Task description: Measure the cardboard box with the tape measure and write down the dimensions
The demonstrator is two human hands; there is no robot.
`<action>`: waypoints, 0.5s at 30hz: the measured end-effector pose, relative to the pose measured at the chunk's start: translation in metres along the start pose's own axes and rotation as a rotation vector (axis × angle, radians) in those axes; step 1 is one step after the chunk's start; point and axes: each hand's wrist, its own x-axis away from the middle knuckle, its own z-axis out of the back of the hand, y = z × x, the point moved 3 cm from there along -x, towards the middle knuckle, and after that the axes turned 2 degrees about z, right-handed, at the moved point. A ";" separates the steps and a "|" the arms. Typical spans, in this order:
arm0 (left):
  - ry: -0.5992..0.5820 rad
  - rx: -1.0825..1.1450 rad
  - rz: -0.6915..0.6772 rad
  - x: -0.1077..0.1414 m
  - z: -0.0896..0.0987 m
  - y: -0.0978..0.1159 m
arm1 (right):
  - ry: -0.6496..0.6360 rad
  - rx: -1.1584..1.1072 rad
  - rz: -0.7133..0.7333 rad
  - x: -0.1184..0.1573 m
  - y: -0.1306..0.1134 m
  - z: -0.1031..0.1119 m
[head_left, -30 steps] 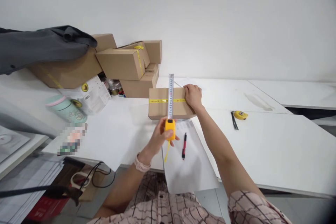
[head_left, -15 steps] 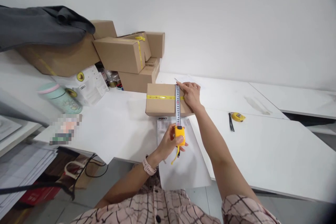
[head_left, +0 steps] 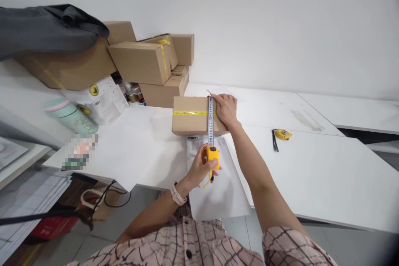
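A small cardboard box (head_left: 190,123) banded with yellow tape lies on the white table. My left hand (head_left: 199,168), closed around a yellow tape measure (head_left: 213,158), is just on the near side of the box. Its pulled-out blade (head_left: 210,122) runs across the box top from the far edge and past the near edge to the case. At the far edge, my right hand (head_left: 227,110) presses the blade's end with its fingertips, the rest of that hand lying over the box's right part. Printed paper sheets (head_left: 218,199) lie under my left hand, partly beyond the table edge.
A second yellow tape measure (head_left: 283,134) with a black strap lies to the right. Stacked cardboard boxes (head_left: 140,62) stand at the back left, with dark cloth (head_left: 50,31) over some. A mint-green bottle (head_left: 73,117) stands at the left beside a white avocado-print box (head_left: 107,102).
The view has shifted slightly, so the table things appear a little higher. Both hands, the box and the stretched blade keep the same arrangement.
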 end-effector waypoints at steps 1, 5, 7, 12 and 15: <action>0.002 -0.007 -0.019 0.005 0.002 0.001 | 0.012 0.015 -0.012 0.001 -0.001 0.001; -0.028 -0.123 -0.059 0.036 0.019 -0.004 | 0.062 0.083 -0.034 0.014 -0.009 0.003; -0.053 -0.171 -0.020 0.051 0.029 -0.015 | 0.080 0.106 -0.037 0.026 -0.014 0.002; -0.033 -0.241 0.045 0.067 0.051 -0.049 | 0.148 0.103 -0.071 0.059 -0.021 -0.013; -0.024 -0.289 0.032 0.064 0.057 -0.058 | 0.178 0.101 -0.092 0.073 -0.019 -0.025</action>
